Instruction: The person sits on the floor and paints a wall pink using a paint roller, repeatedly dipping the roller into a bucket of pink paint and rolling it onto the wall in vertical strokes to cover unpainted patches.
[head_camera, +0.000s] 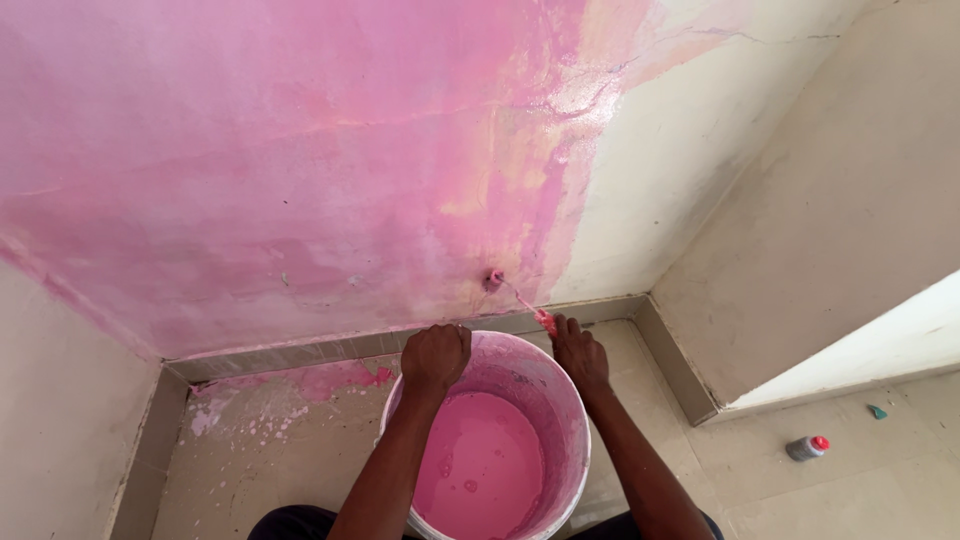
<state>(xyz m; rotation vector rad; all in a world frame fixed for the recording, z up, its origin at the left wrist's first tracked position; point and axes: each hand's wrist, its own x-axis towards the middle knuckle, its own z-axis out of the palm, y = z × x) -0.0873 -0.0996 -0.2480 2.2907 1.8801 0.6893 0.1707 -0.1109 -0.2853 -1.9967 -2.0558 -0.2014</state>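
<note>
The bucket (520, 400) stood on the tiled floor (780, 470) near the base of the far wall (250, 150), between the person's forearms, and held pink paint (480, 465) to roughly half its depth. The left hand (436, 357) was closed over the far rim of the bucket, fingers curled down on the edge, which steadied the container. The right hand (580, 355) was at the far right of the rim, closed around the red handle (545, 321) of a paint roller; its thin metal shaft ran up and to the left to the small roller head (493, 281), which lay against the wall just above the skirting (330, 348). The two hands were apart, one on each side of the rim. For a clean result at this stage, the grip on the rim should have been kept firm so that the bucket did not tip or slide on the wet tiles, and the roller should have been held lightly, with pressure kept even along the head. The lower band of the wall called for short, controlled strokes, since the skirting lay directly beneath and pink spills (320, 382) already marked the floor to the left. The cream, unpainted area (660, 180) lay to the right of the roller, so the wet edge ought to have been worked in that direction before it dried. A small grey bottle with a red cap (807, 447) lay well apart on the floor at the right.
</note>
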